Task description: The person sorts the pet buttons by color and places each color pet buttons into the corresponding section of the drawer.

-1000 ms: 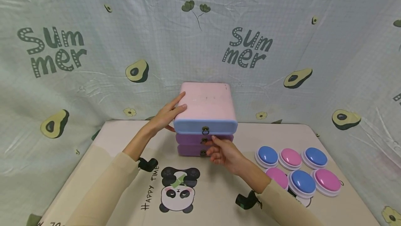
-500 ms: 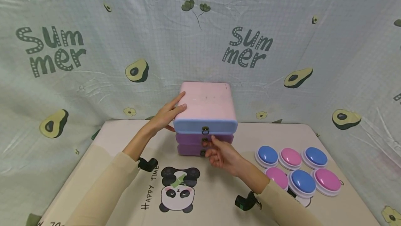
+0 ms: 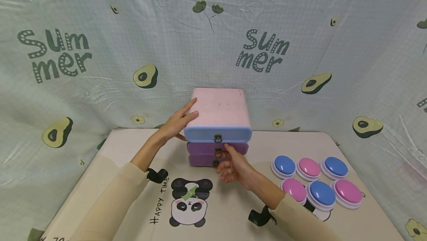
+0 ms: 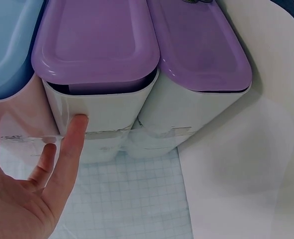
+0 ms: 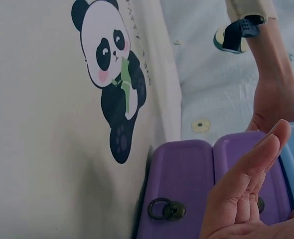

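A small chest of drawers [image 3: 220, 105] has a pink top, a blue top drawer [image 3: 200, 134] and two purple drawers below. My left hand [image 3: 175, 124] steadies its left side, with some fingers on the top; in the left wrist view a straight finger [image 4: 70, 154] touches the side wall beside the middle drawer. That middle purple drawer [image 4: 99, 40] stands slightly out, a dark gap behind its front. My right hand [image 3: 238, 167] is at the middle drawer's front, index finger hooked at its ring pull [image 3: 218, 153] and thumb just above. The bottom drawer [image 5: 174, 169] has its own ring pull [image 5: 159, 209].
Several blue and pink round dome buttons [image 3: 321, 192] with white bases stand on the table at the right. A panda print [image 3: 189, 211] lies in front of the chest. A patterned sheet [image 3: 213, 48] hangs close behind it.
My right hand has shifted slightly down and toward me at the middle drawer, its lower fingers loosening a little. The left hand keeps its place on the chest.
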The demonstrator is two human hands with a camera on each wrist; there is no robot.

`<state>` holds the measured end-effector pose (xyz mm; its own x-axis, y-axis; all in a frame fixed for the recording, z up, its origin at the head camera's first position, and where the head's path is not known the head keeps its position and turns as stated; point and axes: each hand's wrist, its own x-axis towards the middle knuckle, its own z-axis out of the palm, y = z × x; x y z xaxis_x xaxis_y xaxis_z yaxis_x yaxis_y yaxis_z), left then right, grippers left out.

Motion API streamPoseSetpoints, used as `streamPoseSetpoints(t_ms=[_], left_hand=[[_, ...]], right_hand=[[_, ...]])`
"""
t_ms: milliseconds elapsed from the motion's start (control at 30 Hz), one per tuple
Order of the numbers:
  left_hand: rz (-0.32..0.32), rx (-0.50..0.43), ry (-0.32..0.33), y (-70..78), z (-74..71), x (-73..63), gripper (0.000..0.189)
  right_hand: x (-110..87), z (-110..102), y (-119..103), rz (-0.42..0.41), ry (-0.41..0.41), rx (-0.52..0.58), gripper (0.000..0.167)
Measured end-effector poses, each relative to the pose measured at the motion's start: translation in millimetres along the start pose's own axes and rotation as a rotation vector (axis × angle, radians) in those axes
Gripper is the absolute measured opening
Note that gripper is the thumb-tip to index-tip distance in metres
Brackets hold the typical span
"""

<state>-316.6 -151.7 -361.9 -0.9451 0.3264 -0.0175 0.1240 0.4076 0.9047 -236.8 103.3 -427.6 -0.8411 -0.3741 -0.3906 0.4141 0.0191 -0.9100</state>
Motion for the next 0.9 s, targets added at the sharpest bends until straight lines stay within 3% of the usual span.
streamPoseSetpoints(t_ms=[367,633,900], left_hand=[[-0.006,0.011,0.012,1.1,-0.6,-1.2,0.068],[-0.007,0.003,0.0,0.9,-0.5,-1.4,0.067],[-0.005,0.005,0.009,2.0,-0.1,-2.1,0.069]], right_hand=[[-9.1,3.8,-4.6,0.03,-0.002,-0.018,0.075],[-11.5,3.6,4.2,-0.055,0.017,-0.017,0.041],[-11.5,5.9,13.5,-0.116,0.133,-0.018,0.036]])
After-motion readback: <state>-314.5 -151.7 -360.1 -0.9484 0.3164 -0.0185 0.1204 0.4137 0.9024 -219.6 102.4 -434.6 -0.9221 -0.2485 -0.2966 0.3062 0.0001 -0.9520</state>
